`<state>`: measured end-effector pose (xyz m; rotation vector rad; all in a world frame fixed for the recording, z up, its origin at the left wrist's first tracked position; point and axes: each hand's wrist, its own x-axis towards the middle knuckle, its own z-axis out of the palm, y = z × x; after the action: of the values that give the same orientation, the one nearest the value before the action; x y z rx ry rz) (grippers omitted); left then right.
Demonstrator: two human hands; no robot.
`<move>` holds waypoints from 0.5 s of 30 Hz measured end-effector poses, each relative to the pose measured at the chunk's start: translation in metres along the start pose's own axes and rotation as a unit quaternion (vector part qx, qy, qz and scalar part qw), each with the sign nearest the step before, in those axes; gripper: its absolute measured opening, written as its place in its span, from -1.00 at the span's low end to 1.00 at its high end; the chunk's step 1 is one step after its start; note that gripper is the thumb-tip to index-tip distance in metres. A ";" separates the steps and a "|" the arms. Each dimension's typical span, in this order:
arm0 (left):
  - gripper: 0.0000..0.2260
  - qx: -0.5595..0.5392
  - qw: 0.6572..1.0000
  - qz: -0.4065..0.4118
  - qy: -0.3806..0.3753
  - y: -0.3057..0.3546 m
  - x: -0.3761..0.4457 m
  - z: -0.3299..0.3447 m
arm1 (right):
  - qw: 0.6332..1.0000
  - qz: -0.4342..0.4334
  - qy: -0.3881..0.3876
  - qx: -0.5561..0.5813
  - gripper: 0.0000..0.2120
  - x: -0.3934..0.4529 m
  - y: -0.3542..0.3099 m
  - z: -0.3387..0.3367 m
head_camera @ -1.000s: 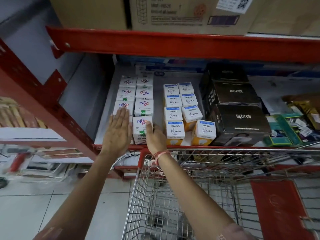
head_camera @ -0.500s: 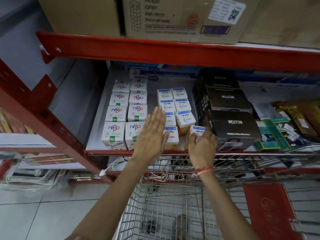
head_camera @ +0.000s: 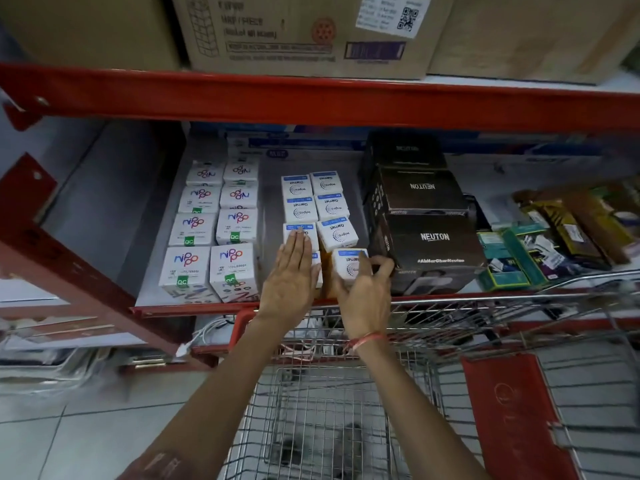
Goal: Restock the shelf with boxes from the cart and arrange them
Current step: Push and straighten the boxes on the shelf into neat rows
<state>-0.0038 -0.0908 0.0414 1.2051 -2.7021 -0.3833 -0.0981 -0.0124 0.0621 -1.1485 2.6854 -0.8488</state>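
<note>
Red steel shelf (head_camera: 311,102) over wire cart (head_camera: 346,393); white-and-blue cardboard bulb boxes (head_camera: 299,188) in two rows. Left hand (head_camera: 289,282) flat, fingers together, on the left row; right hand (head_camera: 367,292), fingers clamped on crooked front box (head_camera: 348,259). Risk: hard shove tipping neighbours off the front lip.

Dim, soft-focus wide-angle view; edges bow and smear, shelf recess shadowed.

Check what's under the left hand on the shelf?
The left hand lies flat on the front Wipro Garnet boxes in the left column. The nearest box is mostly covered; its label can't be read.
</note>
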 end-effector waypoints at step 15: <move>-0.52 -0.126 0.988 -0.068 0.060 0.002 0.021 -0.007 | 0.994 -0.014 -0.073 0.086 -0.55 0.056 -0.017 -0.007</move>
<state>-0.0176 -0.1067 0.0500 1.2947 -2.3906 -0.6285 -0.1293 -0.0575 0.0835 -1.1622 2.4327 -0.9411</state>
